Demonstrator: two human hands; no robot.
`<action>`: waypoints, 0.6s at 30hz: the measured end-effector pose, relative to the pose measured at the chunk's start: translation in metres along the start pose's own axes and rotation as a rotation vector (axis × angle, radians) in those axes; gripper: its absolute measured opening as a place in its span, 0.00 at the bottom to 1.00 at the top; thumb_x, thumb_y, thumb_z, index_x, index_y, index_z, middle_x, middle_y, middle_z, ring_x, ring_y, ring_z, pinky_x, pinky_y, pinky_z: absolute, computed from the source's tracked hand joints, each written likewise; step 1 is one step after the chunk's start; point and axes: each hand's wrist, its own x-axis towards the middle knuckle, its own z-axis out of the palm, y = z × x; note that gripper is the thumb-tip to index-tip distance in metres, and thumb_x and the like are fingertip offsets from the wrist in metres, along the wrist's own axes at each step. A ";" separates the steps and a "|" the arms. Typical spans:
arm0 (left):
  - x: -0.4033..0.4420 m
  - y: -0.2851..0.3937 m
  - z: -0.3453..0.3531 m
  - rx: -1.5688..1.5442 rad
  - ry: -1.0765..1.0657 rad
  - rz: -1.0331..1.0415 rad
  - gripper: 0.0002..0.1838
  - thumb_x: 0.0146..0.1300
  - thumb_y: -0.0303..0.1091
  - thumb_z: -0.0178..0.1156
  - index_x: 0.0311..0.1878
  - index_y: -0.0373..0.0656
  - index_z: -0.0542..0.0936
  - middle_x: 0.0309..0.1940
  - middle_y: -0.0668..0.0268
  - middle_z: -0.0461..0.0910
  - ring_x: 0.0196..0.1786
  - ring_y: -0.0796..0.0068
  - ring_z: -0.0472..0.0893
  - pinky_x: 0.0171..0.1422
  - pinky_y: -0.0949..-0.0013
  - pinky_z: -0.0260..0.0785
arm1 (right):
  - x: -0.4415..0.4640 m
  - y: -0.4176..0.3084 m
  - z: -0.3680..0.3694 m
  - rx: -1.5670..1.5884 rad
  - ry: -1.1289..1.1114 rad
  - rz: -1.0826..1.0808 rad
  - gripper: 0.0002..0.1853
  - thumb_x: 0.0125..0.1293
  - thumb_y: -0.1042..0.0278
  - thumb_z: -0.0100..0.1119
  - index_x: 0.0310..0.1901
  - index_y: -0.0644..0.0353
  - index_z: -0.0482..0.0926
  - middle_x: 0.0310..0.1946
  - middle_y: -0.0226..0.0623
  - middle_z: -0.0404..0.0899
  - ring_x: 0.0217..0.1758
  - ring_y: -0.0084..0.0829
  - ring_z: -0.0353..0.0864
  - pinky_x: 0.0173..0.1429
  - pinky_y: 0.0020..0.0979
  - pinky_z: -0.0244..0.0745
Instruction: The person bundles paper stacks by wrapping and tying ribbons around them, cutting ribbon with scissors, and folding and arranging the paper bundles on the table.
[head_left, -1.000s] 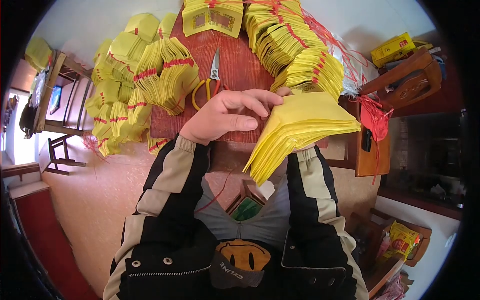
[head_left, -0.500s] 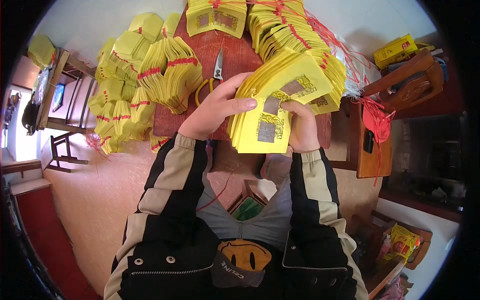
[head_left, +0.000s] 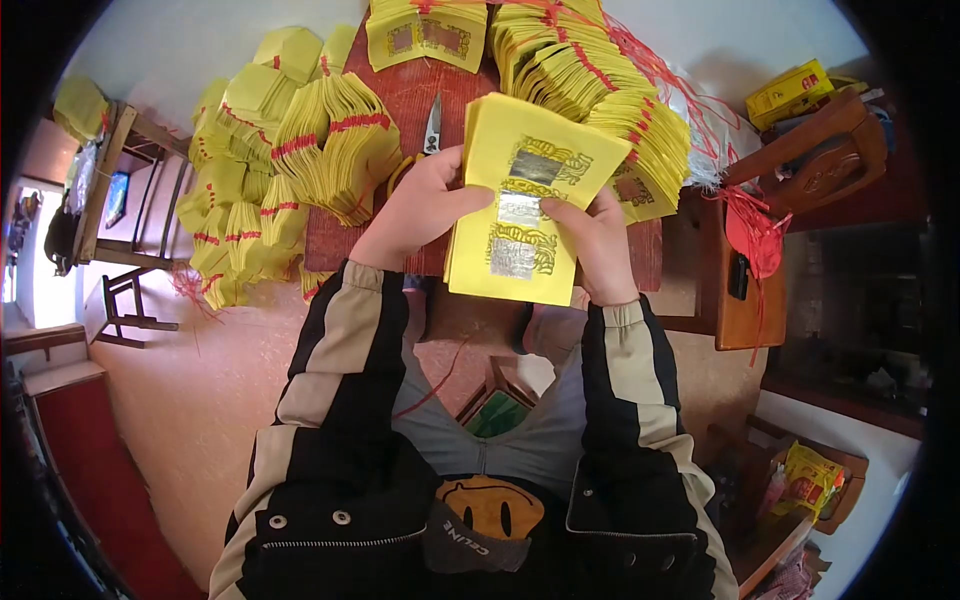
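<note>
A stack of yellow paper sheets (head_left: 485,150), printed with dark patterns around silvery squares, is held up between both hands. My left hand (head_left: 425,205) grips its left edge, thumb on the front and fingers behind. On the right side my right hand (head_left: 598,245) holds it, the thumb pressed near the middle silver square. Behind the stack, scissors (head_left: 433,125) lie on the red table (head_left: 405,92), their handles mostly hidden by my left hand.
Tied yellow paper bundles (head_left: 335,140) are piled at the left, with more bundles (head_left: 570,75) at the right. An open printed bundle (head_left: 427,38) stands at the back. Red strings (head_left: 690,95) hang at the right, near a wooden chair (head_left: 825,165).
The yellow stack, earlier folded over with its blank side up, now shows its printed side and stands flatter and more upright. My right hand has come from beneath it to its right side.
</note>
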 end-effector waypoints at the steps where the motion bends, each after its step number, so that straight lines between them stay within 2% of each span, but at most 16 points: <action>1: -0.001 0.000 -0.001 0.001 -0.003 0.000 0.20 0.70 0.24 0.61 0.64 0.33 0.79 0.54 0.64 0.86 0.55 0.77 0.83 0.62 0.69 0.75 | 0.000 0.000 -0.001 -0.061 -0.026 -0.008 0.19 0.65 0.82 0.67 0.58 0.69 0.79 0.51 0.39 0.87 0.49 0.27 0.86 0.55 0.29 0.82; 4: -0.002 0.000 -0.003 0.050 -0.026 -0.035 0.22 0.68 0.25 0.64 0.65 0.33 0.78 0.56 0.62 0.86 0.55 0.75 0.84 0.63 0.67 0.75 | -0.003 -0.002 0.000 -0.132 -0.071 -0.013 0.19 0.66 0.81 0.68 0.58 0.69 0.80 0.50 0.37 0.87 0.49 0.25 0.86 0.54 0.29 0.82; 7: 0.000 -0.002 -0.006 0.054 -0.034 -0.053 0.23 0.64 0.26 0.69 0.62 0.30 0.79 0.54 0.60 0.86 0.53 0.74 0.84 0.61 0.67 0.76 | -0.003 0.000 -0.001 -0.150 -0.109 -0.026 0.19 0.66 0.81 0.68 0.59 0.69 0.80 0.51 0.37 0.87 0.49 0.24 0.86 0.54 0.29 0.83; 10: 0.001 -0.002 -0.006 0.031 -0.061 -0.103 0.25 0.65 0.26 0.69 0.65 0.33 0.79 0.56 0.61 0.86 0.56 0.72 0.84 0.63 0.66 0.75 | -0.001 -0.002 -0.004 -0.087 -0.143 -0.004 0.20 0.66 0.82 0.68 0.59 0.68 0.80 0.51 0.37 0.87 0.50 0.24 0.86 0.55 0.28 0.82; 12: 0.001 -0.001 -0.003 -0.115 0.012 -0.104 0.23 0.61 0.25 0.71 0.60 0.31 0.82 0.53 0.61 0.87 0.54 0.72 0.84 0.61 0.67 0.75 | 0.000 -0.003 -0.007 -0.018 -0.161 0.031 0.20 0.66 0.82 0.68 0.59 0.68 0.81 0.51 0.37 0.88 0.50 0.24 0.86 0.55 0.28 0.82; 16: 0.000 -0.002 -0.005 -0.048 -0.004 -0.036 0.21 0.62 0.23 0.69 0.59 0.31 0.82 0.53 0.61 0.87 0.55 0.71 0.84 0.61 0.67 0.75 | -0.001 0.005 -0.008 0.045 -0.139 0.061 0.18 0.65 0.84 0.67 0.57 0.68 0.84 0.48 0.37 0.89 0.48 0.23 0.87 0.54 0.26 0.82; 18: -0.005 -0.011 -0.006 -0.113 0.125 -0.023 0.16 0.64 0.21 0.66 0.55 0.30 0.83 0.51 0.60 0.88 0.54 0.72 0.84 0.60 0.67 0.75 | -0.001 0.010 -0.011 0.055 -0.120 0.036 0.17 0.65 0.84 0.66 0.56 0.69 0.85 0.48 0.37 0.89 0.47 0.22 0.87 0.53 0.26 0.82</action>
